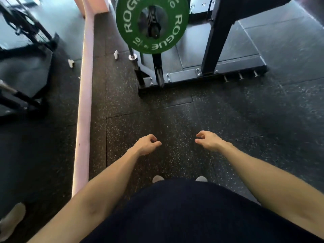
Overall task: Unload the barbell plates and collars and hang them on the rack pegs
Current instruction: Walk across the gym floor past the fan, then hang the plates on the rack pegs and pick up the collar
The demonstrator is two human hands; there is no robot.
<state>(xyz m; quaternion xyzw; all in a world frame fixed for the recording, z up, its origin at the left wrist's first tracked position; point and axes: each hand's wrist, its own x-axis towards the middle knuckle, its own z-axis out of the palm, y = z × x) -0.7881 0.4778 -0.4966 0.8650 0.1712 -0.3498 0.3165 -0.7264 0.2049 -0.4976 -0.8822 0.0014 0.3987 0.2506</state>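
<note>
both forearms reach out over dark shorts | left hand [147, 144] and right hand [208, 140] loosely curled, holding nothing | green plate [152, 25] well ahead on rack [217, 42], apart from both hands | speckled black rubber floor [175, 116] | pink beam [84, 102] at left

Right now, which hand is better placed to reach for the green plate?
Left, probably. The green plate sits ahead and slightly left of centre, more in line with the left hand than the right hand. Both hang empty, loosely curled.
</note>
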